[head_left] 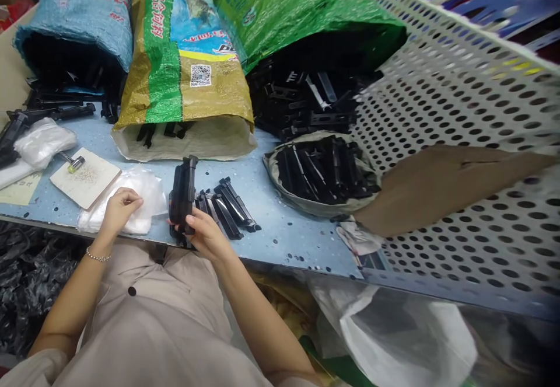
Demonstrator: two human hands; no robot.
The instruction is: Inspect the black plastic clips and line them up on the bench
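Observation:
My right hand point(209, 234) grips a bundle of long black plastic parts point(182, 191), held upright near the table's front edge. To its left, my left hand point(120, 211) is closed in a pinch at a thin clear plastic bag point(151, 191). Under that hand lies a pile of similar clear bags point(142, 223). Several more black plastic parts point(230, 206) lie side by side on the blue table point(289, 244), just right of the bundle.
Blue point(83, 7), gold point(219, 98) and green point(306, 13) woven sacks of black parts line the back. A round bag point(280, 191) holds more parts. A perforated white panel point(481, 112) rises at right, with brown cardboard point(437, 188) against it. A small board point(87, 185) lies left.

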